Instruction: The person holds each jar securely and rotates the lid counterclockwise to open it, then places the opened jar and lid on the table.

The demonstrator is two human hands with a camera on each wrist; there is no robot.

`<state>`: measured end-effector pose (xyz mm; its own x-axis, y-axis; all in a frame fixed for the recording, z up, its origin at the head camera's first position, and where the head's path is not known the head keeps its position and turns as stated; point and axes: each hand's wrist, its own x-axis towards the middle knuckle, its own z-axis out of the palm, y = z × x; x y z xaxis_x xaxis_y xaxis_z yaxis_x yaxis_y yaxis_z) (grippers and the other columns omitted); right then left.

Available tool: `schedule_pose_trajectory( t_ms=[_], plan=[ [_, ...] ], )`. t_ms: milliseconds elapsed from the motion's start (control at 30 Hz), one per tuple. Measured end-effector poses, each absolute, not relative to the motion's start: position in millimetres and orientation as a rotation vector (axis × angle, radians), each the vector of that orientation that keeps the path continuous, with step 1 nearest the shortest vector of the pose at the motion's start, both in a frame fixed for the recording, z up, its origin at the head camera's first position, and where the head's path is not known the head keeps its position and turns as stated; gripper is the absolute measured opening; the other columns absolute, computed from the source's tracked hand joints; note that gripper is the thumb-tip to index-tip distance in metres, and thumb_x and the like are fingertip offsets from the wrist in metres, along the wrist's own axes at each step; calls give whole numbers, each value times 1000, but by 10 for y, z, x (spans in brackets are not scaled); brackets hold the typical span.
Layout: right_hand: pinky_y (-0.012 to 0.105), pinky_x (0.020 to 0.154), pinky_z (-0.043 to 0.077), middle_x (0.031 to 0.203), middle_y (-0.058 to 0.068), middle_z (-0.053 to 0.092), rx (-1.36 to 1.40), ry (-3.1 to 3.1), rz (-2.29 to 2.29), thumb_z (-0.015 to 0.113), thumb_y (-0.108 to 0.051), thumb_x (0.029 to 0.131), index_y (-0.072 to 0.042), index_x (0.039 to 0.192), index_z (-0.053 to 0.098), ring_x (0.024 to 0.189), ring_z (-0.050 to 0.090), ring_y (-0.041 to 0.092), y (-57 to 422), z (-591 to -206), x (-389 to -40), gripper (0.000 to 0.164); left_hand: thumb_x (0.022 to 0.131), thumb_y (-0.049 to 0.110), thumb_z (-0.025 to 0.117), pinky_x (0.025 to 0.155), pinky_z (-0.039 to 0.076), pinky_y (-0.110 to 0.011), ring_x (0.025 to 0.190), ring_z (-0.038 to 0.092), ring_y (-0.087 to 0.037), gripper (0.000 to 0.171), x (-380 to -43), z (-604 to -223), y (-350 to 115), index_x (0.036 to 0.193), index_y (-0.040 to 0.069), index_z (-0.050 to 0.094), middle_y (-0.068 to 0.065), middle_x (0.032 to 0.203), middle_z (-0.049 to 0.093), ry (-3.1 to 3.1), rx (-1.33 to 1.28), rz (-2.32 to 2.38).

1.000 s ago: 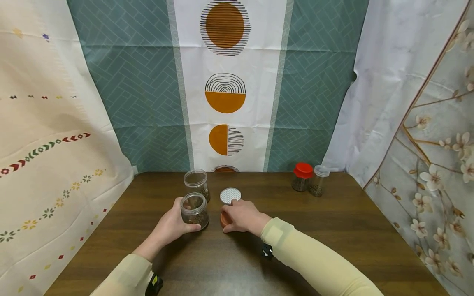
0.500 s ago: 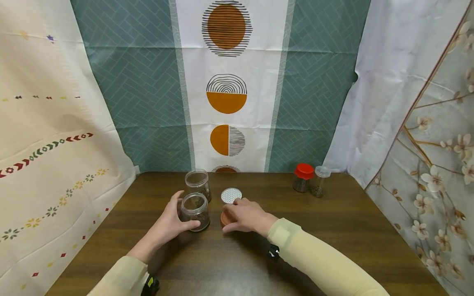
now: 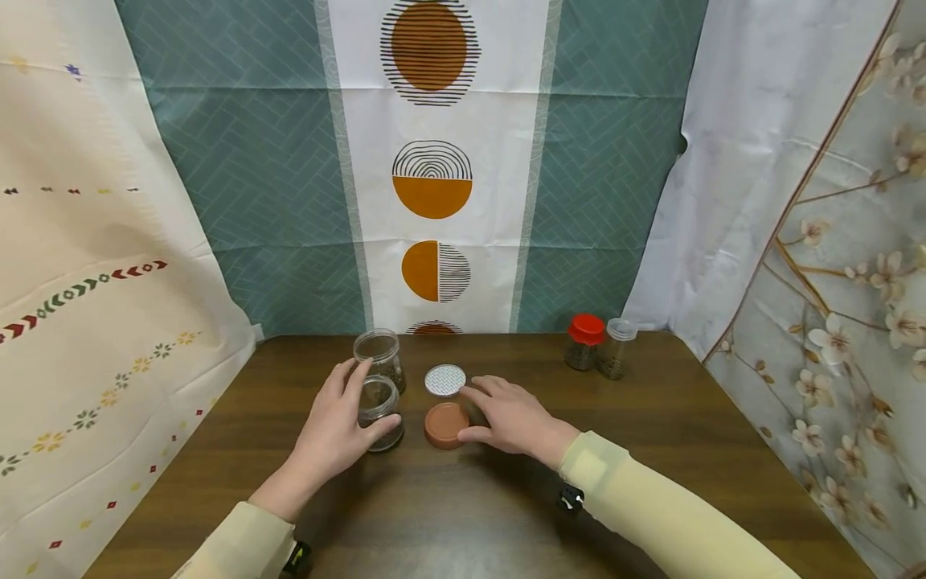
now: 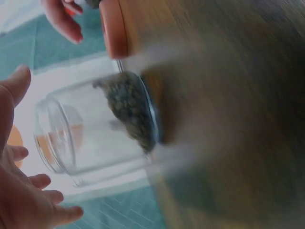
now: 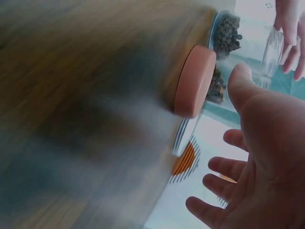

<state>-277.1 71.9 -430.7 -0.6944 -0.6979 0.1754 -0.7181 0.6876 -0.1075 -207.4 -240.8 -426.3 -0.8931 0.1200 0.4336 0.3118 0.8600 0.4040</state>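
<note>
A clear, open-topped jar (image 3: pixel 379 394) with dark grains in its bottom stands upright at the left middle. My left hand (image 3: pixel 333 430) is around its left side with spread fingers, apart from the glass in the left wrist view, where the jar (image 4: pixel 109 133) shows whole. Right of it lies a terracotta-coloured lid (image 3: pixel 444 426), flat on the table. My right hand (image 3: pixel 515 418) hovers at the lid's right edge, thumb and fingers spread, holding nothing; the right wrist view shows a gap between that hand (image 5: pixel 267 162) and the lid (image 5: pixel 194 82).
A second open jar (image 3: pixel 387 358) with grains stands behind the first. Behind the terracotta lid lies a whitish patterned disc (image 3: pixel 444 380). At the back right of the wooden table (image 3: pixel 463 515) are a red-capped jar (image 3: pixel 582 352) and a slim clear-capped jar (image 3: pixel 613 358).
My right hand has let go of the terracotta lid and moved right, uncovering it. My left hand has loosened from the front jar, its fingers lifting to the jar's rim height.
</note>
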Motion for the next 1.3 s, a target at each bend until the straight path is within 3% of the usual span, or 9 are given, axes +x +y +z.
schedule_pose_trajectory(
  t_ms=[100,500,1300],
  plan=[
    [61,118,44,164,21,51,1145,-2775,243,71,-60,103,-11,161,56,152,47,42,829,-4317,-2761,77,89,42,95,121,27,-74,155,32,-57,103,-2063,-4255,-2314,167,3,40,-33,166,34,-2586,-376,-549],
    [61,120,42,162,23,53,1098,-2711,192,74,-55,104,-8,161,55,151,49,45,1209,-4246,-2715,77,90,48,93,126,23,-72,162,26,-51,96,-2086,-4186,-2042,164,5,49,-29,170,36,-2543,-512,-313],
    [64,116,44,158,27,55,958,-2675,103,74,-51,104,-4,159,56,146,52,49,1783,-4108,-2794,75,93,53,88,123,29,-72,158,35,-50,92,-2242,-4174,-1590,163,8,50,-25,169,42,-2565,-650,-260]
  ],
)
